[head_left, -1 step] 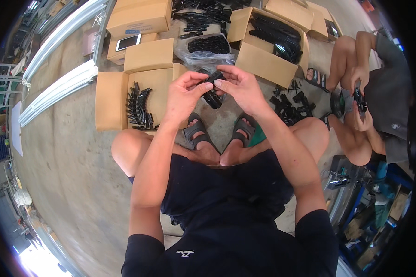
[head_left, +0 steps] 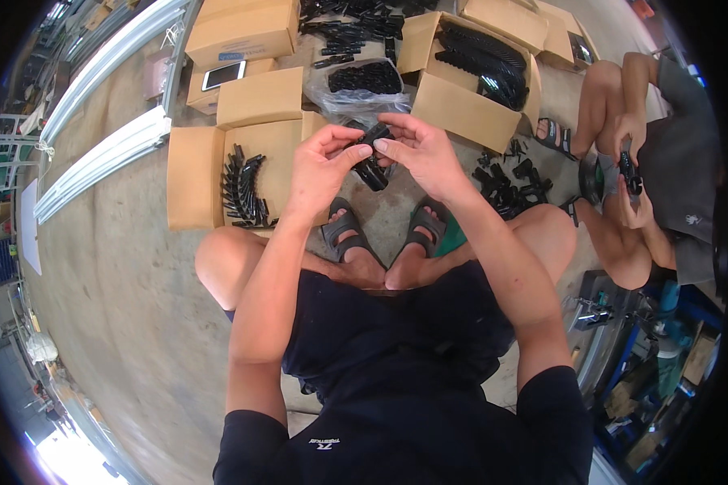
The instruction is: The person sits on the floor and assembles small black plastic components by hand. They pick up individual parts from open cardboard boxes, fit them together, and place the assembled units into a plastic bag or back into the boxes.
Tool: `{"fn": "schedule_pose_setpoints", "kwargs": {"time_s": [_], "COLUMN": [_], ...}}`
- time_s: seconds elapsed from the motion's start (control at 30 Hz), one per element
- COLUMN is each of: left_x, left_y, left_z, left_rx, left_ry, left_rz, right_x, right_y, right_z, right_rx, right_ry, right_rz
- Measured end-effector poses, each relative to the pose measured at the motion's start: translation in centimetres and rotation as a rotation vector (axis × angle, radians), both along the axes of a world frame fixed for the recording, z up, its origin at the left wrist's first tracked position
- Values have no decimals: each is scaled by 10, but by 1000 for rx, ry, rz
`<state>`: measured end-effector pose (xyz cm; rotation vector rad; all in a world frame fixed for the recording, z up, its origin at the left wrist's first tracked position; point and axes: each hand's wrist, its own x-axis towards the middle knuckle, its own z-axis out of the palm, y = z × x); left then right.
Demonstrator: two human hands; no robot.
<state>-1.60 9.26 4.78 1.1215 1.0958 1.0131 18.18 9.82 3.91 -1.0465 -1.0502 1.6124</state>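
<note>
A black plastic part [head_left: 371, 175] with a tube-like body is held up over the floor, in front of my sandalled feet. My left hand [head_left: 322, 168] pinches it between thumb and fingers from one side. From the other side my right hand [head_left: 425, 158] grips its upper end, thumb close to the left thumb. The fingers cover much of the part, so its exact kind is unclear. Left of my hands, an open cardboard box [head_left: 194, 179] contains a curved row of similar black parts [head_left: 243, 184]. More loose black parts [head_left: 513, 191] lie in a pile by my right knee.
Ahead lie a clear plastic bag [head_left: 356, 99] of small black pieces and a carton [head_left: 471, 113] of stacked black parts. A white tablet [head_left: 224, 75] rests on a box. At right, a co-worker's hands [head_left: 632, 202] hold a black part. Metal profiles [head_left: 105, 166] lie far left.
</note>
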Motion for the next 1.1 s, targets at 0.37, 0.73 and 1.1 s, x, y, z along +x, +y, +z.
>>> {"fn": "schedule_pose_setpoints", "kwargs": {"time_s": [0.37,0.73,1.1], "left_x": [8,9,-7], "left_y": [-4,-6,9], "left_z": [-1,2,-1], "left_rx": [-17,-163,-34], "left_ry": [15,-145,-301], "left_rz": [-18,-92,128], "right_x": [15,6,10], "right_y": [1,-5,41], "right_z": [-2,-13,-22], "right_rx": [-28,40,33], "right_ry": [-57,-97,-105], "right_rz": [36,-28,66]}}
